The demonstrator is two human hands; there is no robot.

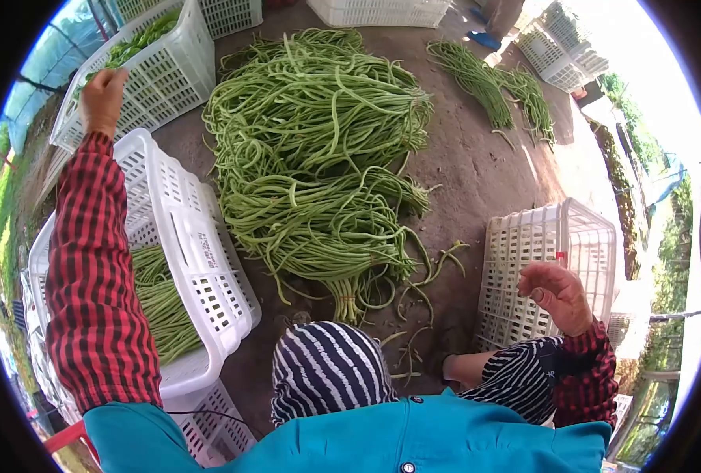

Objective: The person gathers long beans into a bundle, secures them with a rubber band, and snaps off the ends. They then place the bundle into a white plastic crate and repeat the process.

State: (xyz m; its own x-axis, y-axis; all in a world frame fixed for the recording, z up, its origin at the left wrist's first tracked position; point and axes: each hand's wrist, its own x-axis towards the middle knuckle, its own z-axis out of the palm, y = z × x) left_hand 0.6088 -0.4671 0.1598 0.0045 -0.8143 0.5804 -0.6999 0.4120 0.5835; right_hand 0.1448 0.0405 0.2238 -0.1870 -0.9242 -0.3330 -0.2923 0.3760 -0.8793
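Observation:
My left hand [104, 101] reaches out at the upper left, over the near rim of a white crate [173, 75] with green produce [141, 39] in it. Its fingers are curled in, and what they hold, if anything, is hidden. My right hand [557, 298] is raised in front of another white crate [524, 260] on the right. Its fingers are loosely bent, thumb apart, with nothing in them. A large heap of long green beans [319, 134] lies on the ground between my hands. A tied bundle of beans [343, 256] forms its near end.
Below my left forearm, a white crate [189, 260] holds long beans [161, 303]. Two smaller bean bunches [477, 83] lie on the ground at the upper right. More white crates [382, 11] stand at the back. A person's foot in a blue shoe [484, 39] shows near the top.

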